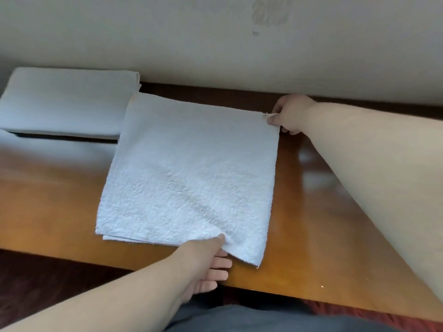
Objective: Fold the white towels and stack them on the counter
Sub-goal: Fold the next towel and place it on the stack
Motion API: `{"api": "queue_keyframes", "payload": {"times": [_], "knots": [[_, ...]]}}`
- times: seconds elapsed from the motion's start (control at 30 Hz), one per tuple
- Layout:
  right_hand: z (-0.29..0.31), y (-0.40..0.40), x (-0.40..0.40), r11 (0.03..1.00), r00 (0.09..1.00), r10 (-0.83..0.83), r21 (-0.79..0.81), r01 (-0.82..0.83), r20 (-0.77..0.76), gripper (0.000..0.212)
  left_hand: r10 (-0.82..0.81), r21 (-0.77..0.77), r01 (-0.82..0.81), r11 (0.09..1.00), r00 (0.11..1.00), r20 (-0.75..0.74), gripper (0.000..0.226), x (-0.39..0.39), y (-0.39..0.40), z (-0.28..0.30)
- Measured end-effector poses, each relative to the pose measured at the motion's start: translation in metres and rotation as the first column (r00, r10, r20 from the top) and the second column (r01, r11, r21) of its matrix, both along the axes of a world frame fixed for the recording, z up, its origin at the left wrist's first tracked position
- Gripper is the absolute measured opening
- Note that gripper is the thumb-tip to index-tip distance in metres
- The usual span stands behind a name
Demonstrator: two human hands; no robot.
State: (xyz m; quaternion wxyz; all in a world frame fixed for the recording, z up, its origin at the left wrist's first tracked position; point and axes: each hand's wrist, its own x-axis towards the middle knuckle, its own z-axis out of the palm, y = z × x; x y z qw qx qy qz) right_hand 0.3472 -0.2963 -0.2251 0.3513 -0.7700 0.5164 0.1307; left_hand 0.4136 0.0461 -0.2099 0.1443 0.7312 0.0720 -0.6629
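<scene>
Towel: the white towel [189, 173] lies flat, doubled, on the wooden counter [311, 224].
Right hand [291, 113]: pinches the far right corner, keeping that edge taut.
Left hand [208, 259]: thumb on top, fingers under the near edge, likely readying another fold.
Stack: folded towels [64, 104] sit at the far left, beside it.

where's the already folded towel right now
In the head view the folded towel lies at the far left of the wooden counter, against the wall, just left of the towel being folded, whose far left corner overlaps it.
</scene>
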Motion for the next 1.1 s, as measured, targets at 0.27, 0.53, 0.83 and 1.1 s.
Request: {"api": "queue_keyframes", "payload": {"times": [0.27, 0.53, 0.83, 1.1], "knots": [[0.005, 0.019, -0.16, 0.98, 0.972, -0.195, -0.072, 0.186, -0.133, 0.02, -0.387, -0.067, 0.429, 0.901, 0.864, 0.32, 0.022, -0.009, -0.041, 0.003], [-0.004, 0.136, -0.252, 0.931, 0.934, -0.301, 0.155, 0.332, -0.193, 0.022, -0.515, 0.098, 0.68, 0.727, 0.445, 0.733, 0.022, 0.05, -0.058, -0.014], [0.002, 0.208, -0.225, 0.779, 0.874, -0.482, 0.423, 0.462, -0.067, 0.023, -0.406, 0.025, 0.56, 0.828, 0.569, 0.715, 0.033, 0.071, -0.016, -0.005], [-0.007, 0.225, -0.225, 0.631, 0.673, -0.734, 0.457, 0.627, 0.09, 0.022, -0.078, -0.24, 0.196, 0.951, 0.901, 0.427, 0.019, 0.065, 0.01, -0.007]]}}
